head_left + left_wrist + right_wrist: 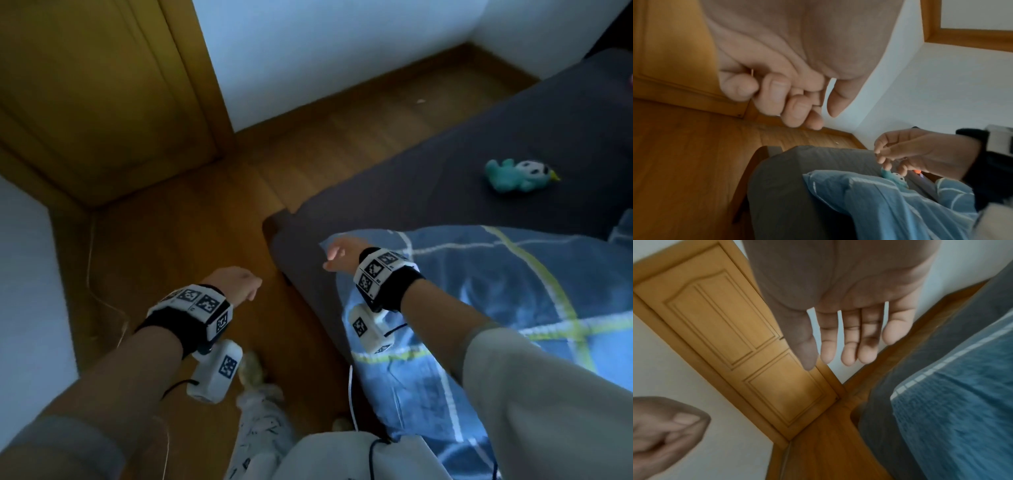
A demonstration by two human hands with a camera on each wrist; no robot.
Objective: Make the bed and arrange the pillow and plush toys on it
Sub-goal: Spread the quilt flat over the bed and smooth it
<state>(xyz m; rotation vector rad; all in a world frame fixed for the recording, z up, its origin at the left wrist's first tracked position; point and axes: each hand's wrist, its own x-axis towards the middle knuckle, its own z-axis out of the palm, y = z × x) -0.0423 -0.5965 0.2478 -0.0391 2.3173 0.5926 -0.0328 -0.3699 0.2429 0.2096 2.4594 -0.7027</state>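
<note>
At the far left stands a wooden door set in a white wall, with a wood floor running from it to the bed. The left hand hangs above that floor, beside the bed's corner; its fingers are curled into the palm with the thumb laid alongside, and nothing is in its grasp. Below it, a patterned trouser leg of the person shows.

The right hand hovers over the near corner of the blue checked quilt, fingers stretched out nearly straight and slightly parted (palm bare in the right wrist view), holding nothing; whether it touches the cloth cannot be told. The quilt lies rumpled over the near part of the bed, whose dark grey sheet is uncovered beyond it. Farther right, on that bare sheet and well apart from both hands, a small teal plush toy lies on its side.
</note>
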